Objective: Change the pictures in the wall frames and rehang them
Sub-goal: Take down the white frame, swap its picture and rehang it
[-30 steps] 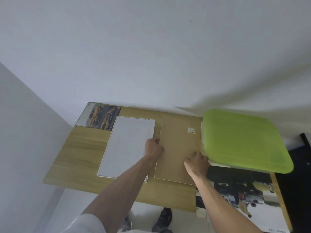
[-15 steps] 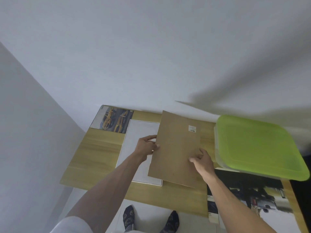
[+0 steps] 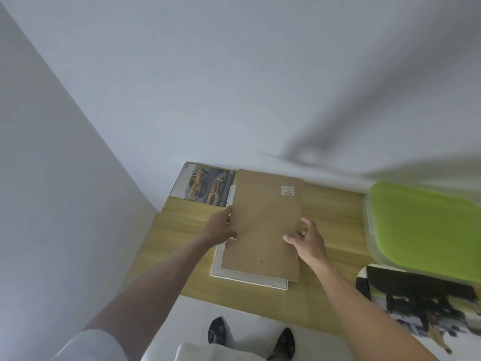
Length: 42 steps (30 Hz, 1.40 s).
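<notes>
A brown backing board with a small white label near its top right lies over the white picture frame, which rests face down on the wooden table. My left hand grips the board's left edge. My right hand holds its right edge with fingertips on top. Only the frame's left and bottom borders show from under the board. A picture of yellow cars lies at the table's far left corner.
A storage box with a lime green lid stands on the table at the right. A large dark poster lies in front of it. White walls close in behind and to the left. My feet show on the floor below.
Both hands lifted the brown board from the table's middle and carried it left, over the white frame. It now covers most of the frame.
</notes>
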Tool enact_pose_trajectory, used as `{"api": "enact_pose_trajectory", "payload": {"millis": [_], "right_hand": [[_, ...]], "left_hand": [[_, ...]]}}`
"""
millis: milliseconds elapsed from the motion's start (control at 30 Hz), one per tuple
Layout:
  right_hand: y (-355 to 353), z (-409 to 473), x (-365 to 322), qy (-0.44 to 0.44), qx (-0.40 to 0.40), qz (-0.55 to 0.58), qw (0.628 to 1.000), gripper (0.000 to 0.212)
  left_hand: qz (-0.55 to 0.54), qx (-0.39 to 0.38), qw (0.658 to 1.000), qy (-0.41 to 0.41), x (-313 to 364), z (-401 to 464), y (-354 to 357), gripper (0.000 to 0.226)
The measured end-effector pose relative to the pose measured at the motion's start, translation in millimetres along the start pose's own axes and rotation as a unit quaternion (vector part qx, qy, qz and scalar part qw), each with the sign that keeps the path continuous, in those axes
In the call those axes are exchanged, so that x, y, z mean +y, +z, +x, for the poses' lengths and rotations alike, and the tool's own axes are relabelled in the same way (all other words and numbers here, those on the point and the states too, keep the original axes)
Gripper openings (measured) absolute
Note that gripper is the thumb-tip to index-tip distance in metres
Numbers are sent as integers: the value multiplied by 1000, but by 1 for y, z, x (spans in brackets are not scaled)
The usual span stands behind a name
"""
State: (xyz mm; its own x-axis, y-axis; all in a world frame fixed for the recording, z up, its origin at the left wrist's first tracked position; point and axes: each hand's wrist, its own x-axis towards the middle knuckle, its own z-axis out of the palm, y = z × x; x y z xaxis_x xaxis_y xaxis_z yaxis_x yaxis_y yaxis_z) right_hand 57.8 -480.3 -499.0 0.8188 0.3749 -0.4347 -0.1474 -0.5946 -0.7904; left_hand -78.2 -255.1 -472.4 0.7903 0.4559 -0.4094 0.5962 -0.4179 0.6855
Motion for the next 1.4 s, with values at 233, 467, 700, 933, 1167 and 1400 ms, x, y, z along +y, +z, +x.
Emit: {"api": "enact_pose_trajectory", "payload": {"millis": [233, 467, 700, 933, 1167, 1400], "right_hand": [[20, -6, 9, -7, -20, -46, 999, 86], [34, -11, 20, -6, -10, -70, 998, 85], [39, -9, 24, 9, 2, -100, 995, 85], [44, -8, 25, 11, 8, -139, 990, 82], [41, -2, 28, -14, 7, -201, 980, 45], [39, 0, 27, -22, -9, -243, 970, 46]], "left_hand": [[19, 15, 999, 31, -29, 2, -3, 77], [30, 10, 999, 13, -51, 0, 8, 65], [76, 9, 997, 0, -55, 5, 12, 59], [83, -5, 997, -4, -62, 11, 14, 47], [77, -12, 997, -13, -67, 17, 13, 63], [105, -40, 994, -9, -69, 16, 13, 78]]}}
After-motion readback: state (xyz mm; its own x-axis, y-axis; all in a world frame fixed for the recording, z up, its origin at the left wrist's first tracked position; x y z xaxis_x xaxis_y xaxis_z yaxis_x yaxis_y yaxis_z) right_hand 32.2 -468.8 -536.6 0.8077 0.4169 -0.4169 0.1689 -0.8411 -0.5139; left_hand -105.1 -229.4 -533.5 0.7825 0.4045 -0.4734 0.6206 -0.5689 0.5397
